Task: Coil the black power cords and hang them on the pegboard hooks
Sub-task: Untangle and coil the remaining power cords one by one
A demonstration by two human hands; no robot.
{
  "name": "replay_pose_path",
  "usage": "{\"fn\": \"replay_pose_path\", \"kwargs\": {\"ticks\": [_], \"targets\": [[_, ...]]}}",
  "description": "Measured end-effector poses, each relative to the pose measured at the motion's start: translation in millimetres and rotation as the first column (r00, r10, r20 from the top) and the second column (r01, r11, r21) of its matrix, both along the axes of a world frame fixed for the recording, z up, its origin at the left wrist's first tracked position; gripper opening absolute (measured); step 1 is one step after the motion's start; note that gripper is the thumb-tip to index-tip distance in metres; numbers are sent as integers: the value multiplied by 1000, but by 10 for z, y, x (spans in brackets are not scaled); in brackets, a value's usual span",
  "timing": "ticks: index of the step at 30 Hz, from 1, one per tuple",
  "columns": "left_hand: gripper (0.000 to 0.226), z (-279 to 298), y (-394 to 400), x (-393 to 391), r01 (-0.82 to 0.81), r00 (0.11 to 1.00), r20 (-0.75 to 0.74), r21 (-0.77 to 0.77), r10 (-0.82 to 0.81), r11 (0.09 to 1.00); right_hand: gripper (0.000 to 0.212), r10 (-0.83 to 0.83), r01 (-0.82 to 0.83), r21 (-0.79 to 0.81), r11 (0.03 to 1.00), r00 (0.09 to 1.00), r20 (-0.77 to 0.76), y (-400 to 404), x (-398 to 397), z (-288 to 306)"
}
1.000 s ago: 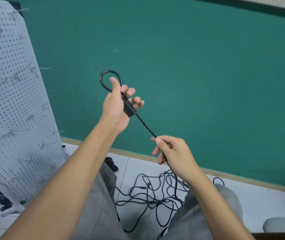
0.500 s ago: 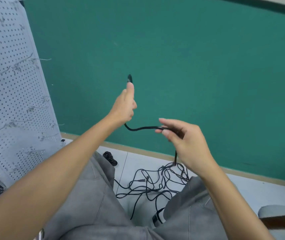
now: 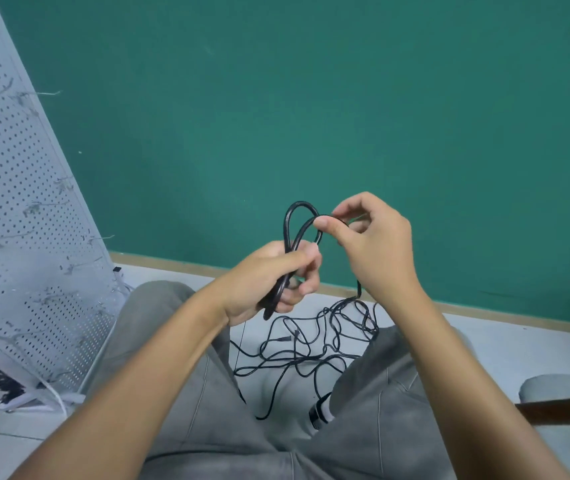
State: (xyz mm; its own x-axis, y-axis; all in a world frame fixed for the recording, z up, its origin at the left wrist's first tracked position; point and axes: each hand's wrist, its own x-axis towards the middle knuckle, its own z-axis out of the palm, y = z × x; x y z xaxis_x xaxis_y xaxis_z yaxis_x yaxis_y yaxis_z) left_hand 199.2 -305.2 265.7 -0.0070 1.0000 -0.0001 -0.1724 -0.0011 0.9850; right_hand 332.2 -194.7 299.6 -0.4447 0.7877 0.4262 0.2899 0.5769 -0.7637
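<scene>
Between the two hands, a thin black power cord stands up in small loops. The left hand grips the loop bottoms, fingers curled round them. The right hand pinches the loop top, just up and right. Loose cord hangs to a tangle on the floor below.

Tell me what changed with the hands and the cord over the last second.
The left hand dropped lower and now grips two loops of the black cord instead of one. The right hand rose from the straight run and pinches the new loop beside it. The tangle on the floor and the pegboard stayed put.
</scene>
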Motion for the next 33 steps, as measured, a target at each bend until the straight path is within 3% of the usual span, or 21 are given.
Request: {"fn": "replay_pose_path", "kwargs": {"ticks": [2,4,8,11,16,19,23,28,30,33], "targets": [[28,-39,-28,-14,-6,1000,-11,3,6,1000,12,97,-98,-70,993,995,-17,-9,10,-74],[34,-76,-53,-47,-29,998,51,21,28,999,14,134,-143,-135,981,988,-73,-34,26,-189],[42,-116,-69,-159,-191,971,155,41,183,981,15,89,-92,-244,965,996,-23,-81,87,-577],[45,-188,-33,-177,-310,948,80,30,307,950,13,80,-95,-374,923,995,-55,-186,68,-769],[38,-378,70,-97,-398,916,-44,39,400,916,10,103,-223,-487,845,960,-262,-404,-30,-698],[35,-467,94,-39,-374,927,12,-26,374,927,10,52,-204,-519,830,955,-292,-433,-73,-615],[43,-531,61,38,-278,940,183,-73,287,958,14,-9,-69,-449,891,986,-169,-367,-89,-568],[49,-495,68,73,-278,939,184,-87,289,957,24,-8,-65,-424,903,986,-168,-392,-69,-570],[44,-480,94,68,-298,931,197,-74,307,952,35,2,-96,-495,864,982,-188,-406,-79,-625],[40,-429,151,48,-318,924,211,-38,319,947,29,172,-313,-613,725,945,-278,-447,-102,-760]]}}
